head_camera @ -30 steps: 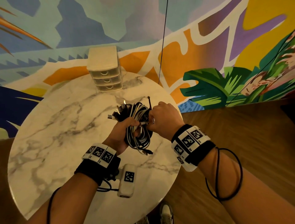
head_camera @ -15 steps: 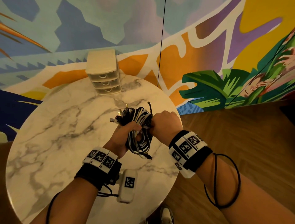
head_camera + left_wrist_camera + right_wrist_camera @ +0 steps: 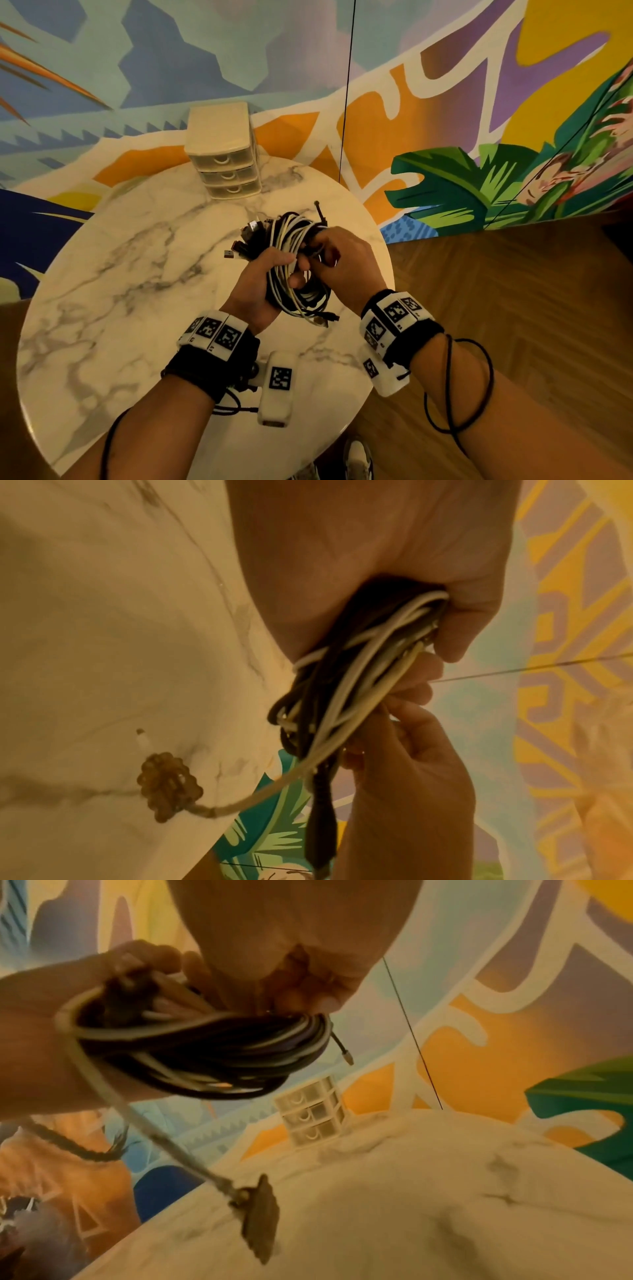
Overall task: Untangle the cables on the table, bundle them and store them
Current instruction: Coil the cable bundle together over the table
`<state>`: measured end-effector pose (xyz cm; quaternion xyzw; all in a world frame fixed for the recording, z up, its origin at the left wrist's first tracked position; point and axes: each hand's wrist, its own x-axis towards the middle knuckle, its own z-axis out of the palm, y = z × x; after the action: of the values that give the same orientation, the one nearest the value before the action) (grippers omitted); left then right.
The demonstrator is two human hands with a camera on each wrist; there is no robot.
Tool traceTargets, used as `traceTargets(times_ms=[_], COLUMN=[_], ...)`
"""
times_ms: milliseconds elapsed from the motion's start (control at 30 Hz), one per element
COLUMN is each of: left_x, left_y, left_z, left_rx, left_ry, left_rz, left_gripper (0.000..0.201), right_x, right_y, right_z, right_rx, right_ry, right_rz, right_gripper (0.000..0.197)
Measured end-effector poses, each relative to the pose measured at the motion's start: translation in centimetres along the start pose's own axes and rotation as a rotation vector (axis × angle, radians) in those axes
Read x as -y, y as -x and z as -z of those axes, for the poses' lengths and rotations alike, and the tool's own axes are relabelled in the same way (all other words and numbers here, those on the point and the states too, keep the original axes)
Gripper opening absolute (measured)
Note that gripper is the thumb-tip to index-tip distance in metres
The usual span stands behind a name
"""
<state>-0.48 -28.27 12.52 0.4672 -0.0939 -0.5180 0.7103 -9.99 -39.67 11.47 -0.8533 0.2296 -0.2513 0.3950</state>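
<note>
Cables point(image 3: 294, 260) — one black-and-white coil above the counter point(image 3: 120, 274) — wrapped by left hand point(image 3: 260, 284) grip; right hand point(image 3: 342, 263) pinches strands; one three-drawer organizer point(image 3: 224, 154) behind

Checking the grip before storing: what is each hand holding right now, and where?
Left hand grips the cable bundle around its middle; right hand pinches strands at its upper right side.

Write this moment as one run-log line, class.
left hand: grips cable bundle | right hand: pinches bundle | bundle: held above table | drawer unit: closed | storing: not yet
</note>
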Motion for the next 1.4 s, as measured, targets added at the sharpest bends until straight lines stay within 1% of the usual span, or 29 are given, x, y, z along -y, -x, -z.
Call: traceTargets(times_ms=[67, 100, 200, 300, 367, 433, 500, 567, 600, 700, 767, 833, 900, 967, 1033, 1100, 1133, 1200, 1233, 1300, 1333, 1367, 1400], left_x=[-0.2, -0.3, -0.3, -0.3, -0.5, -0.6, -0.6, -0.4, -0.5, -0.7, -1.0, -1.0, -0.9, -0.8, -1.0, -1.5, -1.7, -2.0, -2.0, -1.9, -1.8, -1.7, -1.7], left_y=[0.1, 0.2, 0.3, 0.4, 0.5, 0.5, 0.7, 0.8, 0.8, 0.8, 0.9, 0.9, 0.9, 1.1, 1.0, 1.0, 1.0, 1.1, 1.1, 1.1, 1.1, 1.2, 1.3], left_z=[0.2, 0.3, 0.2, -0.2, -0.2, 0.2, 0.6, 0.9, 1.0, 1.3, 1.4, 1.6, 1.6, 1.3, 1.0, 1.2, 1.4, 2.2, 2.7, 3.4, 3.5, 3.5, 3.5], left_rx=[-0.005, -0.013, -0.031, -0.028, -0.027, -0.025, 0.006, 0.041, 0.051, 0.054, 0.035, 0.003, -0.017, 0.006, 0.025, 0.043, 0.050, 0.058, 0.060, 0.072, 0.087, 0.108, 0.133], left_ry=[0.072, 0.099, 0.129, 0.095, 0.065, 0.057, 0.068, 0.082, 0.081, 0.059, 0.057, 0.048, 0.006, -0.031, -0.006, 0.039, 0.055, 0.098, 0.128, 0.174, 0.186, 0.194, 0.203], left_rz=[-0.004, -0.001, 0.012, 0.042, 0.034, 0.027, 0.030, 0.021, 0.018, 0.032, 0.031, 0.025, 0.036, 0.069, 0.088, 0.078, 0.073, 0.058, 0.046, 0.033, 0.035, 0.045, 0.057], left_gripper=[0.024, 0.025, 0.024, 0.018, 0.017, 0.018, 0.020, 0.024, 0.024, 0.021, 0.019, 0.019, 0.017, 0.016, 0.015, 0.015, 0.015, 0.017, 0.021, 0.030, 0.031, 0.030, 0.029], right_x=[-0.3, -0.6, -1.0, -0.8, -0.3, -0.1, 0.0, -0.3, -0.3, -0.2, -0.1, -0.3, -0.3, -0.3, -0.1, 0.5, 0.9, 1.3, 1.3, 0.6, 0.2, -0.1, -0.3], right_y=[0.0, 0.0, 0.3, 0.7, 0.8, 0.7, 0.4, 0.1, -0.1, -0.3, -0.3, -0.3, -0.2, 0.0, 0.2, 0.3, 0.4, 0.2, 0.1, -0.2, -0.4, -0.5, -0.7], right_z=[0.5, 0.7, 0.5, -0.7, -1.2, -1.2, -0.8, -0.6, -0.6, -0.7, -0.6, -0.5, -0.8, -1.6, -2.2, -2.4, -2.2, -1.3, -0.9, -0.4, -0.4, -0.4, -0.5], right_rx=[-0.057, -0.074, -0.089, -0.129, -0.136, -0.137, -0.123, -0.104, -0.101, -0.071, -0.065, -0.057, -0.014, 0.009, -0.034, -0.096, -0.113, -0.093, -0.096, -0.122, -0.119, -0.086, -0.017], right_ry=[-0.094, -0.104, -0.092, -0.029, -0.025, -0.077, -0.102, -0.082, -0.050, 0.069, 0.088, 0.119, 0.213, 0.277, 0.246, 0.131, 0.048, -0.098, -0.121, -0.090, -0.082, -0.098, -0.154], right_rz=[-0.028, -0.009, 0.069, 0.109, 0.150, 0.146, 0.091, 0.056, 0.071, 0.218, 0.304, 0.373, 0.437, 0.452, 0.401, 0.309, 0.232, 0.098, 0.072, 0.013, -0.064, -0.169, -0.278], right_gripper=[0.029, 0.030, 0.022, 0.022, 0.021, 0.020, 0.016, 0.011, 0.009, 0.011, 0.011, 0.009, 0.012, 0.010, 0.006, 0.005, 0.011, 0.024, 0.026, 0.027, 0.029, 0.033, 0.034])
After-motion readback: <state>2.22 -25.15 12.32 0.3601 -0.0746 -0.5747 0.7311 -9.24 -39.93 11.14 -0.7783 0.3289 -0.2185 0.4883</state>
